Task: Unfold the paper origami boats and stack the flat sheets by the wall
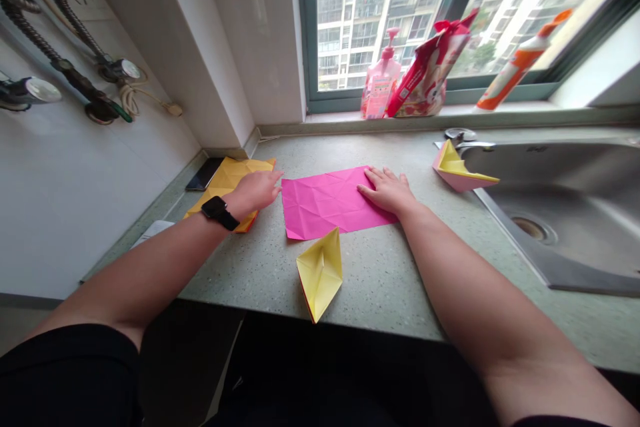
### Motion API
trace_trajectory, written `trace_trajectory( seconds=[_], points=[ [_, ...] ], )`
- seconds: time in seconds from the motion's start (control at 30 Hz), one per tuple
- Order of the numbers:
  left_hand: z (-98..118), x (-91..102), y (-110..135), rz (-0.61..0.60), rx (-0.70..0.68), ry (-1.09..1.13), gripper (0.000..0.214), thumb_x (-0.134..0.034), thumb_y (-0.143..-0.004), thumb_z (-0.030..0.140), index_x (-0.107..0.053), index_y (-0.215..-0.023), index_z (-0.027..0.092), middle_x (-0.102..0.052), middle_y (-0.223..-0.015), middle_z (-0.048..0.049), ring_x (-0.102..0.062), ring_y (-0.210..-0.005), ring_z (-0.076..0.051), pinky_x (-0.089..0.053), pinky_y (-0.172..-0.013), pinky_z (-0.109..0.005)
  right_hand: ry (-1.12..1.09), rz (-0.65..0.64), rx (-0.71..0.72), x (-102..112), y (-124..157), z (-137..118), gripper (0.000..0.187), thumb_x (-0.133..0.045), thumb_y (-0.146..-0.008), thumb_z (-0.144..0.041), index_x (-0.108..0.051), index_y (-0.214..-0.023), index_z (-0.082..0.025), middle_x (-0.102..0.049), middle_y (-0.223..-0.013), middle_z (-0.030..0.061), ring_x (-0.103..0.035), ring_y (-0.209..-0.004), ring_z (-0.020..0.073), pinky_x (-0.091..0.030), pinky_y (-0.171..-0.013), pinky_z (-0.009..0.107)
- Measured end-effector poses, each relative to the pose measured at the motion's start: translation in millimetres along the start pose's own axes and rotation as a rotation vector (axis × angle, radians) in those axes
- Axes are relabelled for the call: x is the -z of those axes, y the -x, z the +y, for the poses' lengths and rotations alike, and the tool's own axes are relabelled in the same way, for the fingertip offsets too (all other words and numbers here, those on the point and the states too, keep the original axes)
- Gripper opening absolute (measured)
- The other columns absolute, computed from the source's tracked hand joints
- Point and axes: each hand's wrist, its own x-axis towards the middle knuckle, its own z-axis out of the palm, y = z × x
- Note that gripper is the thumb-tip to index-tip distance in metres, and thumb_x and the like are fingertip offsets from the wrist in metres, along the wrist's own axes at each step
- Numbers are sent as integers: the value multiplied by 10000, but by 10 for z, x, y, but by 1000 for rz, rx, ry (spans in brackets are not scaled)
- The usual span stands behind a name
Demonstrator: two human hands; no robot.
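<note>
A creased sheet of pink paper (325,203) lies unfolded on the counter in front of me. My right hand (390,192) rests flat on its right end, fingers spread. At the other end, my left hand (259,191) is above creased orange paper (227,177), its fingertips stretched out close to the pink sheet's left edge; whether they touch it I cannot tell. Nearer to me, by the counter's front edge, sits a folded yellow paper boat (321,273). A second paper boat (463,172), pink outside and yellow inside, stands beside the sink.
To the right is a steel sink (520,280) with its drain. A dark phone (204,173) lies at the back left, partly under the orange paper. On the windowsill stand a pink pump bottle (380,83), a red bag (430,70) and an orange-and-white bottle (515,73).
</note>
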Motion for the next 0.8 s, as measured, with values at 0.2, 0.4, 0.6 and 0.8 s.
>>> trace_trajectory(
  seconds=[0.2, 0.4, 0.6, 0.8],
  points=[
    [-61, -83, -620, -22, 125, 246, 516, -736, -971, 404, -699, -1409, 133, -787, -1320, -145, -754, -1151, -272, -561, -956, -297, -21, 43, 20, -24, -9, 42, 710, -433, -1073, -625, -474, -1692, -280, -362, -1819, 83, -283, -1688, 397, -167, -1344, 737],
    [-84, -139, -1062, -254, 151, 266, 462, -826, -837, 556, -840, -1111, 185, -841, -1142, -108, -763, -991, -261, -537, -821, -274, -24, 36, 7, 7, 10, 12, 697, -451, -1076, -603, -489, -1680, -257, -360, -1819, 88, -279, -1692, 385, -178, -1348, 729],
    [-142, -145, -1160, -340, 152, 309, 373, -856, -745, 525, -831, -907, 191, -801, -848, -55, -693, -747, -206, -467, -661, -273, -29, 40, 7, 23, 26, -1, 679, -461, -1077, -596, -501, -1672, -270, -375, -1813, 90, -295, -1686, 381, -194, -1347, 718],
    [-122, -73, -1043, -394, 211, 512, 333, -889, -728, 436, -775, -901, 176, -734, -761, -29, -630, -625, -152, -484, -628, -244, -35, 64, 20, 0, 21, 13, 657, -465, -1074, -599, -524, -1653, -294, -398, -1802, 91, -333, -1664, 397, -201, -1330, 740]
  ],
)
